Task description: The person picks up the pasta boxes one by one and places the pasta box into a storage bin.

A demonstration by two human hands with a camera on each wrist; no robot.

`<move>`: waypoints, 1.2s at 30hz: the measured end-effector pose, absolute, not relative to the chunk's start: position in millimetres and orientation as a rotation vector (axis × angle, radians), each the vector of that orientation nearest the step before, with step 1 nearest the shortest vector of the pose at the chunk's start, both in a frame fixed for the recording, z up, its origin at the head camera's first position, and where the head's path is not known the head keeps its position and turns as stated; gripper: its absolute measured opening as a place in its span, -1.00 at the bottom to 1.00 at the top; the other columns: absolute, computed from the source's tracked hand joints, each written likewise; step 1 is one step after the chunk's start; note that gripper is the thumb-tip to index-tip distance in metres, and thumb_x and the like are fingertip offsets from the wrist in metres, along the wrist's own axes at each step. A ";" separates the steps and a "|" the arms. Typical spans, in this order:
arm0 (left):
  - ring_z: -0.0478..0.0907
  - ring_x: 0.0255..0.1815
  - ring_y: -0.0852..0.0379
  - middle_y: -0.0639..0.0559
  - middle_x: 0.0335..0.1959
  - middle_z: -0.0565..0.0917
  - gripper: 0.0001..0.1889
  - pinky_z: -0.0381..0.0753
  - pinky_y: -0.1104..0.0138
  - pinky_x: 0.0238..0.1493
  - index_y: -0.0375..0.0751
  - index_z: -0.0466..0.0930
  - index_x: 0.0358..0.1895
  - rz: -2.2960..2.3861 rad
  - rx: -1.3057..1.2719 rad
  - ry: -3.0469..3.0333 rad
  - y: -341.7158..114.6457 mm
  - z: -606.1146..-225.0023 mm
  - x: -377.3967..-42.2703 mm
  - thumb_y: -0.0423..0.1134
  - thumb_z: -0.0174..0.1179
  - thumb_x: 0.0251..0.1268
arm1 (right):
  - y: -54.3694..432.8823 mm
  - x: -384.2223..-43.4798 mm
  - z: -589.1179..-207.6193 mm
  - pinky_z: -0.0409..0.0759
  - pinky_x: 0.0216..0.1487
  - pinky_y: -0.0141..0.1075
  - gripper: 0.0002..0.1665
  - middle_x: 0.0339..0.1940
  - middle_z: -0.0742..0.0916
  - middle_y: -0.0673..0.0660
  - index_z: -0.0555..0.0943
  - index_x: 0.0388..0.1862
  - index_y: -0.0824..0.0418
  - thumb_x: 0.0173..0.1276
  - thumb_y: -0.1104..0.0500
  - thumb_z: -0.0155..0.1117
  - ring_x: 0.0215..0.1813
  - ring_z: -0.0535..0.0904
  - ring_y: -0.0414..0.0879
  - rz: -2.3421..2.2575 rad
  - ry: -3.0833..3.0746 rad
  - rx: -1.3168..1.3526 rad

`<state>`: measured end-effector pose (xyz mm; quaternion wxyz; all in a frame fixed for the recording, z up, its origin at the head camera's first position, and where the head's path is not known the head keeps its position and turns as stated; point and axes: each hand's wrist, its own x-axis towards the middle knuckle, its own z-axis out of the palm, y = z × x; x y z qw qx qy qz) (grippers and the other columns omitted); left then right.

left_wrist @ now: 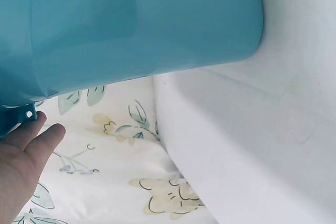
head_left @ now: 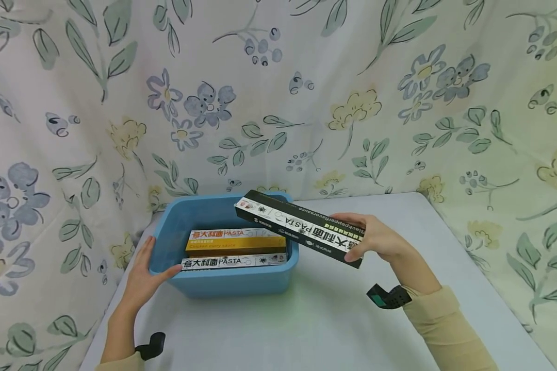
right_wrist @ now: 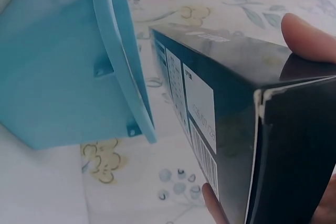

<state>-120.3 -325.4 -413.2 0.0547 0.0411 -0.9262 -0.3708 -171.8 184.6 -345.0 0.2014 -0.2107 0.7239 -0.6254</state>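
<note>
My right hand (head_left: 376,238) grips the right end of a long black and white pasta box (head_left: 301,226), thumb on one side and fingers on the other. Tilted, its far end is raised over the right rim of a blue plastic bin (head_left: 232,286). Inside the bin lie an orange pasta box (head_left: 236,246) and, nearer the front, a white-sided pasta box (head_left: 234,261). At the bin's left front corner my left hand (head_left: 141,281) rests on the rim with fingers spread. The right wrist view shows the held box's dark end (right_wrist: 294,150) close up.
The bin stands on a white table (head_left: 334,309) towards its back left. Behind and beside the table hangs a floral curtain (head_left: 278,103). Table surface (head_left: 413,221) extends right of the bin.
</note>
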 end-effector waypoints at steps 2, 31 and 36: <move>-0.24 0.50 -0.45 -0.30 0.57 -0.23 0.13 -0.03 -0.47 0.22 -0.22 -0.29 0.57 -1.130 0.122 -2.812 -325.8 -413.5 -119.6 0.09 0.32 0.14 | 180.0 -176.0 -344.4 0.66 -0.18 -0.26 0.12 0.05 0.62 0.22 0.24 0.39 0.53 -0.20 0.37 0.58 -0.09 0.57 0.01 -1.724 1.998 -0.623; -0.25 0.50 -0.44 -0.30 0.56 -0.27 0.16 -0.03 -0.45 0.24 -0.23 -0.33 0.56 -1.124 0.150 -2.849 -328.3 -413.1 -119.9 0.10 0.34 0.13 | 93.7 -203.2 -322.2 0.63 -0.09 -0.25 0.04 0.08 0.65 0.26 0.40 0.31 0.49 -0.32 0.45 0.53 -0.08 0.58 -0.03 -1.354 1.993 -0.794; -0.25 0.51 -0.43 -0.30 0.57 -0.25 0.14 -0.05 -0.45 0.25 -0.25 -0.30 0.56 -1.138 0.126 -2.841 -327.4 -412.2 -122.7 0.08 0.33 0.14 | 87.4 -208.9 -320.6 0.63 -0.10 -0.26 0.04 0.06 0.67 0.24 0.38 0.31 0.52 -0.31 0.47 0.51 -0.11 0.59 -0.06 -1.321 1.978 -0.802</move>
